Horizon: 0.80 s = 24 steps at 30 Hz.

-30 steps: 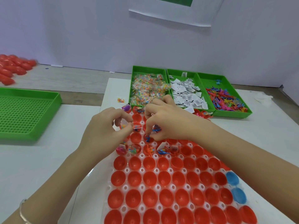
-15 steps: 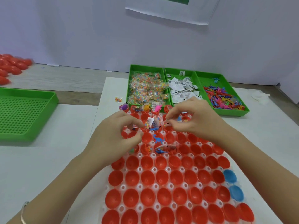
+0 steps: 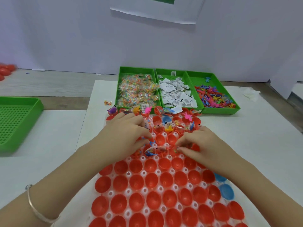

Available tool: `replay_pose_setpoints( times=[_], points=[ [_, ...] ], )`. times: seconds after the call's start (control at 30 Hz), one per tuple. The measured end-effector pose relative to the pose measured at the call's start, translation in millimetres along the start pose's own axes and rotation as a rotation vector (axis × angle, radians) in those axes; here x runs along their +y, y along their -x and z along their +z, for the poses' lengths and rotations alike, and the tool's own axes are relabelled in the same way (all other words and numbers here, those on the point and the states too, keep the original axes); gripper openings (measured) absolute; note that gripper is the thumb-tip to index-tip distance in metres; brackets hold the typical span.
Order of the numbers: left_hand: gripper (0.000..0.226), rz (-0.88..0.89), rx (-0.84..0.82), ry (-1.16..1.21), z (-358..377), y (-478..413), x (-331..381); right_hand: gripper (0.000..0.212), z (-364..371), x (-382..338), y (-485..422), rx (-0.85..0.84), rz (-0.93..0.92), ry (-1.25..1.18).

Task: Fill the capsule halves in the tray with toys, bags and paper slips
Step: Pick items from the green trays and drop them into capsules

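Seen from the head camera, the white tray [image 3: 144,173] of red capsule halves [image 3: 136,182] lies on the near table [image 3: 65,136], and its far rows are already filled. The left hand [image 3: 127,133], with a bracelet [image 3: 37,208] on its wrist, curls over the middle rows and pinches a blue toy [image 3: 151,142]. Just to its right, the right hand [image 3: 201,143] pinches what looks like a small bag [image 3: 175,150], though this part is blurred. Three green bins [image 3: 137,68] stand beyond the tray: bags [image 3: 137,90] on the left, paper slips [image 3: 175,92] in the middle, toys [image 3: 213,97] on the right.
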<state>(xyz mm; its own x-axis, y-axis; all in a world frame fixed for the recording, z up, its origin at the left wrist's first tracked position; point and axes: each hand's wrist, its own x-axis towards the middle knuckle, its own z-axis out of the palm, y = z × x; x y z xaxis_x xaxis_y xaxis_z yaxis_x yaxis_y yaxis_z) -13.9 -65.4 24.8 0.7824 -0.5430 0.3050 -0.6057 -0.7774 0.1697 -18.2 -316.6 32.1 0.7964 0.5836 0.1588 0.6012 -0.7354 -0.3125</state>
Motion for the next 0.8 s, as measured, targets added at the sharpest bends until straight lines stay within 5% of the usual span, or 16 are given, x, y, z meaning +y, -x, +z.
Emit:
replay_pose_setpoints(
  times=[0.27, 0.47, 0.63, 0.8],
  points=[
    [0.032, -0.091, -0.183, -0.006, 3, -4, -7, 0.009, 2, -1, -13, -0.068, -0.048, 0.034],
    [0.019, -0.088, -0.225, 0.084, 4, -7, -10, 0.027, 3, 2, -17, -0.096, 0.017, -0.066],
    [0.005, -0.182, -0.064, 0.306, -3, -7, -10, 0.034, -10, 6, -12, 0.012, 0.124, -0.197],
    [0.004, -0.272, 0.236, 0.701, -13, -11, 13, 0.030, -23, -11, -22, 0.209, 0.198, -0.663]
  ],
)
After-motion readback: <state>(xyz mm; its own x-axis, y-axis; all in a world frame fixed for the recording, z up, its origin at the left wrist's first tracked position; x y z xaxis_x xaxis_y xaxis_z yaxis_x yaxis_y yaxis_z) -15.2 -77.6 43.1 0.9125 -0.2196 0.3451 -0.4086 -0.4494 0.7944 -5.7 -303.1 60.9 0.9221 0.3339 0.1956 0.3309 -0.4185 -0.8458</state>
